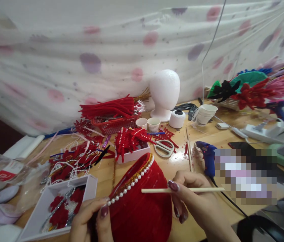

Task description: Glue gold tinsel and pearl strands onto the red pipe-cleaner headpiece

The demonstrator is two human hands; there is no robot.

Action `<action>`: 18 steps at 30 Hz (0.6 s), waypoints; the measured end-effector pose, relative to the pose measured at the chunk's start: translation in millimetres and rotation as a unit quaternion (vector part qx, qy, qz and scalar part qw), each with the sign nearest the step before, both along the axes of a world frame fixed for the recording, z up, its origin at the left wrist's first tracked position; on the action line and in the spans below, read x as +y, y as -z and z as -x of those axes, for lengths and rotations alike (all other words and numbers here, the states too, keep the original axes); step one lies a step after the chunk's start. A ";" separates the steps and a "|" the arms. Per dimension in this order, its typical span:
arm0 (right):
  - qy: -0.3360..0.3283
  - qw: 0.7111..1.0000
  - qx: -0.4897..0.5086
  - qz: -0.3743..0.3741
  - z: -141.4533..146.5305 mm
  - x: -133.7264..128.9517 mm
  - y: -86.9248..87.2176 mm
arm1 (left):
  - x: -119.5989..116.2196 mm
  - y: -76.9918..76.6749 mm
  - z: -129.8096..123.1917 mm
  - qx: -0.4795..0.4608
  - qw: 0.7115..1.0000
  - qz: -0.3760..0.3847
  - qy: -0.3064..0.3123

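A red velvet hat-like piece [139, 205] is tilted in front of me, its open rim facing up and left. Gold trim [139, 172] and a string of white pearl beads [132, 184] run along that rim. My left hand [91, 218] pinches the lower end of the pearl string against the rim. Between the thumb and fingers of my right hand [192, 195] is a thin wooden stick [157, 190], lying level with its left tip over the velvet. The underside of the velvet piece is cut off by the frame's bottom edge.
A blue glue gun [207, 156] stands right of centre, its cord running down. White scissors [164, 148], a white foam head [164, 94] and a red basket [116, 124] are farther back. A white box [91, 193] is at left, a power strip [270, 134] at right.
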State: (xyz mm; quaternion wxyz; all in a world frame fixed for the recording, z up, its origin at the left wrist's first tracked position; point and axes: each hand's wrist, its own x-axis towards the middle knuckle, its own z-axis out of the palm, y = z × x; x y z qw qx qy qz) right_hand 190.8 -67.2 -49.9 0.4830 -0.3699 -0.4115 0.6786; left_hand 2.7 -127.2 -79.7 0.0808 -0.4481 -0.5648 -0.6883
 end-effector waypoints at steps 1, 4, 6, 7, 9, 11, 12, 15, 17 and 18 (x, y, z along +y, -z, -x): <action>-0.006 1.000 -0.009 0.000 0.3 1.2 0.7 | 0.3 0.1 -0.5 0.007 1.000 -0.005 0.002; 0.001 0.999 -0.042 -0.004 1.9 6.6 1.3 | 0.3 -0.1 -2.8 0.005 1.000 -0.006 0.003; 0.020 0.998 -0.063 -0.002 3.7 8.8 -1.2 | -0.1 -1.1 -5.1 -0.003 1.000 -0.006 -0.001; 0.031 0.997 -0.071 0.004 4.8 9.0 -3.3 | -0.2 -2.1 -6.7 -0.009 1.000 -0.008 -0.004; 0.044 0.996 -0.081 0.020 7.0 7.8 -7.8 | 0.0 -4.5 -10.4 -0.020 1.000 -0.011 -0.011; 0.063 0.994 -0.083 0.032 8.6 6.4 -10.8 | 0.2 -6.5 -14.3 -0.034 0.999 -0.009 -0.017; 0.069 0.994 -0.082 0.030 9.0 6.3 -11.2 | 0.1 -7.0 -15.8 -0.040 0.999 -0.006 -0.021; 0.059 0.996 -0.065 0.005 7.6 9.6 -7.8 | -1.0 -5.3 -16.2 -0.041 0.999 0.006 -0.024; 0.024 0.998 -0.066 -0.001 4.6 13.1 -3.3 | -2.0 -2.5 -12.6 -0.030 0.999 0.009 -0.021; 0.001 0.998 -0.068 0.003 2.7 14.4 -1.0 | -2.4 -1.1 -10.3 -0.022 0.999 0.011 -0.020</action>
